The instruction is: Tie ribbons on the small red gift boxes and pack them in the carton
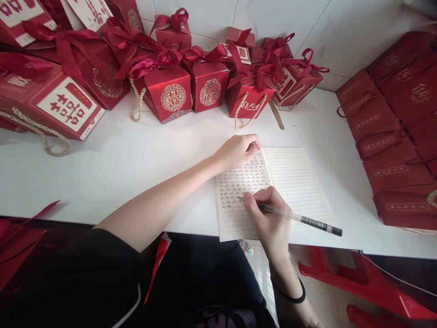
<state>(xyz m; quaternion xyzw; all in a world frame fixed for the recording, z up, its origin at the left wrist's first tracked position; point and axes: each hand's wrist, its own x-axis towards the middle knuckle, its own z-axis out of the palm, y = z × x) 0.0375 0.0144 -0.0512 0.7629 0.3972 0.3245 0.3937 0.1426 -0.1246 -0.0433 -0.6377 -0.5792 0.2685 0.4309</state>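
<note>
Right hand [271,223] pinches pen [307,221], shaft slanting up-left toward notebook's [235,224] lower writing; left hand [241,150], fingers curled, rests higher.

your white table [112,159] carries an open notebook [293,171], ribboned red boxes [174,98], a thin stick [276,115] and stacked red packages [384,141].

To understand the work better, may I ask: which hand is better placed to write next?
Likely the right hand: it holds the pen, tip near handwriting in the notebook. The left hand, at the page's top, shows no pen.
</note>
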